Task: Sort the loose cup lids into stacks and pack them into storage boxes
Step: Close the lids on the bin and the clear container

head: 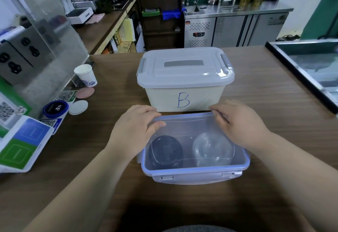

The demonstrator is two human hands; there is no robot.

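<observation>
Left hand (pixel 135 126), right hand (pixel 239 124) curled fingers over far edge of box lid (pixel 186 122), 11 and 1 o'clock, likely seating it over cup lid stacks (pixel 165 151).

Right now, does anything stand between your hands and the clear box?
Nothing visible. The left hand and right hand hold the far edge of the clear box; box B stands just behind it.

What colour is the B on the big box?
Blue. The B on the cream box shows in the head view.
</observation>
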